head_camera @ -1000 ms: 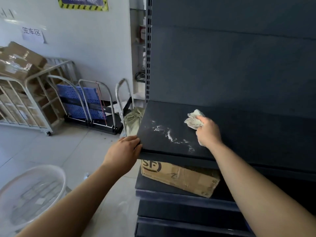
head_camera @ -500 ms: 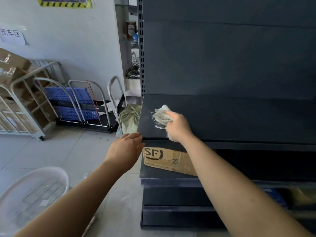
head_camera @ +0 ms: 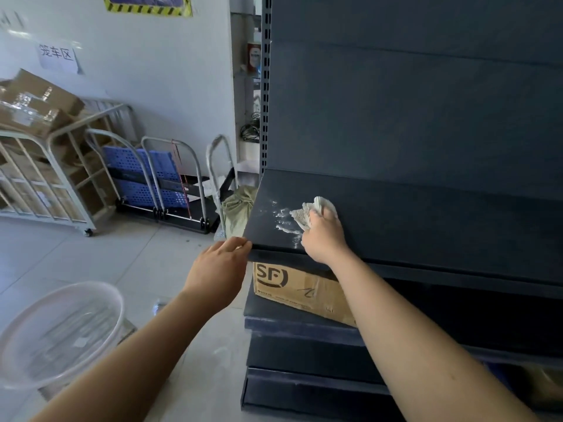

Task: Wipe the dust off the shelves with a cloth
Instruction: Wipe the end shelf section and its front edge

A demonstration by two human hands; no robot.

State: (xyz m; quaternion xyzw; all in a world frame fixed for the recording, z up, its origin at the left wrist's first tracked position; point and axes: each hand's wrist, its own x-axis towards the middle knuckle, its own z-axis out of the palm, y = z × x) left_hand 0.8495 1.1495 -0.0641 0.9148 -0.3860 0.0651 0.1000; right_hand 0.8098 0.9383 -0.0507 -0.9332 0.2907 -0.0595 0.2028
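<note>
My right hand (head_camera: 323, 236) presses a crumpled white cloth (head_camera: 310, 212), fingers closed around it, on the dark shelf (head_camera: 426, 220) beside white dust streaks (head_camera: 283, 220). My left hand (head_camera: 221, 269), loosely open, touches the shelf's near left corner.

cloth (head_camera: 310, 212) rightward — dust (head_camera: 285, 222) re-exposed

Cloth (head_camera: 310, 213) partly hidden inside right hand (head_camera: 323, 236). Cardboard box (head_camera: 292, 284) right end behind forearm. Shelf (head_camera: 426, 220) cut off at right edge. Poster (head_camera: 147, 4) text blurred, possibly English.
</note>
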